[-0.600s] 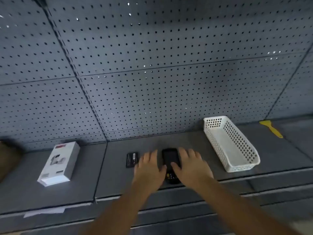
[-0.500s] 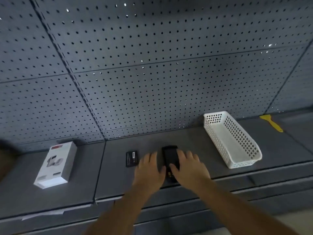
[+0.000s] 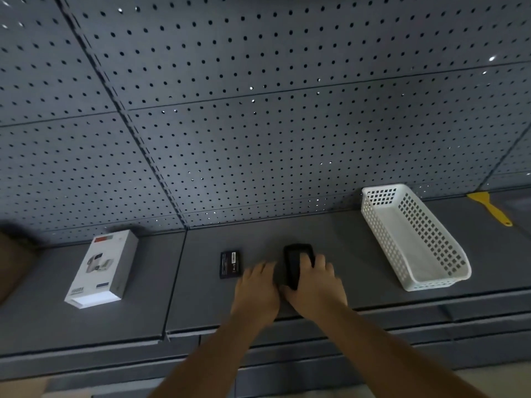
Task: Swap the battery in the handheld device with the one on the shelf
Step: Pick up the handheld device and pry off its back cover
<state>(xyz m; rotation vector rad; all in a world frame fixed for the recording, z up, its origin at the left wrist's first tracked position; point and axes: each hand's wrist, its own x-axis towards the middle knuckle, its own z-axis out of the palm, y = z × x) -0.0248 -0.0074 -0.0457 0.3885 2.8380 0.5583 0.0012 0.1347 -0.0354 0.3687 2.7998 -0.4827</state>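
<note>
A black handheld device (image 3: 293,262) lies on the grey shelf (image 3: 339,248), near the front edge. My right hand (image 3: 314,282) wraps around it, fingers over its right side and thumb on its left edge. My left hand (image 3: 257,288) rests beside the device on the left, fingers apart and holding nothing. A flat black battery (image 3: 230,264) with a white label lies on the shelf just left of my left hand, apart from it.
A white perforated basket (image 3: 413,239) stands to the right. A yellow scraper (image 3: 490,208) lies at the far right. A white product box (image 3: 102,268) sits on the left shelf panel. A grey pegboard (image 3: 258,110) forms the back wall.
My right hand has closed its fingers over the device, which looks slightly tilted. My left hand has drawn back a little from the device. The camera has moved closer.
</note>
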